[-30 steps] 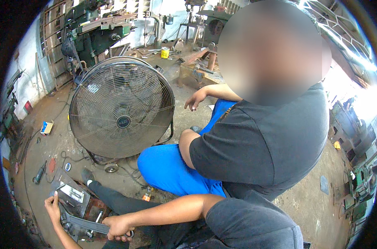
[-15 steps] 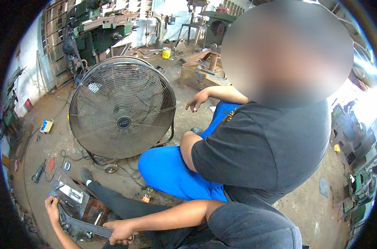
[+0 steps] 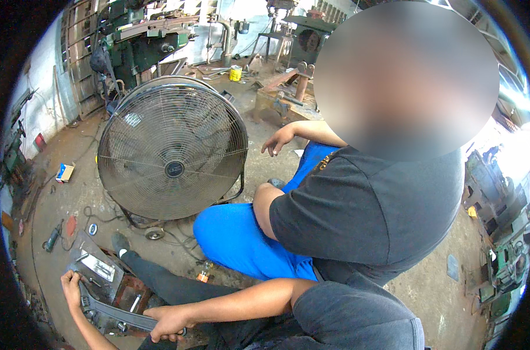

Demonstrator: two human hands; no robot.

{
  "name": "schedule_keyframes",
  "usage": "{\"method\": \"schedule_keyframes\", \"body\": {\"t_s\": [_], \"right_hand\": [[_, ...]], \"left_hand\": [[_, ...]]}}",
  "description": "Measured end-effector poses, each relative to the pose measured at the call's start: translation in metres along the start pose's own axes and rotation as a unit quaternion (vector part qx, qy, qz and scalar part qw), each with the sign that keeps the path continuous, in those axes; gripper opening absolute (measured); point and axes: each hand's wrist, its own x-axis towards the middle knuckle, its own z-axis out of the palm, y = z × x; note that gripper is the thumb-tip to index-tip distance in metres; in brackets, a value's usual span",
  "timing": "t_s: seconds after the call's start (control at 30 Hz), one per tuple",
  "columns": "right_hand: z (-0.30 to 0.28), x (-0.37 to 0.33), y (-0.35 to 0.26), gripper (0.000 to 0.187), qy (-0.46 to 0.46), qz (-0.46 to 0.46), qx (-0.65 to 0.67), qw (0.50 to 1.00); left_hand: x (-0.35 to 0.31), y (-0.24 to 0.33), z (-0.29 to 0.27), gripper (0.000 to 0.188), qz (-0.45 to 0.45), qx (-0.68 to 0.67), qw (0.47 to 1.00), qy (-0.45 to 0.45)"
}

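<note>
The seated worker's right hand was closed around the handle of a long dark-grey metal wrench, with the tip of the handle poking out beyond the fist. The tool lay slantwise low on the worker's left, its head toward the left hand. That hand was narrow, fingers curled, right by the wrench's head — whether it gripped anything I could not tell. Just beyond the wrench sat a pale rectangular metal piece on a dark flat metal plate, and nearer the right hand a shiny slim metal rod stuck up at a tilt. A clear bottle with an orange label stood past the worker's outstretched leg in dark trousers. Near it sat a co-worker in a black T-shirt and blue trousers, one hand hanging loose — and beyond the blue knee stood a big round black wire-caged fan.
</note>
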Motion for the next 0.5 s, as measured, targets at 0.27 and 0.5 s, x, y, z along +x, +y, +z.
{"method": "schedule_keyframes", "body": {"t_s": [0.27, 0.5], "right_hand": [[0.0039, -0.0056, -0.0047, 0.040, 0.007, -0.005, 0.012, 1.000], [0.0048, -0.0108, -0.0088, 0.046, -0.001, -0.001, 0.048, 0.999]], "left_hand": [[0.0025, -0.0029, -0.0024, 0.026, -0.014, 0.013, 1.000, -0.016], [0.0069, -0.0070, 0.0003, 0.026, -0.035, -0.058, 0.997, -0.030]]}}
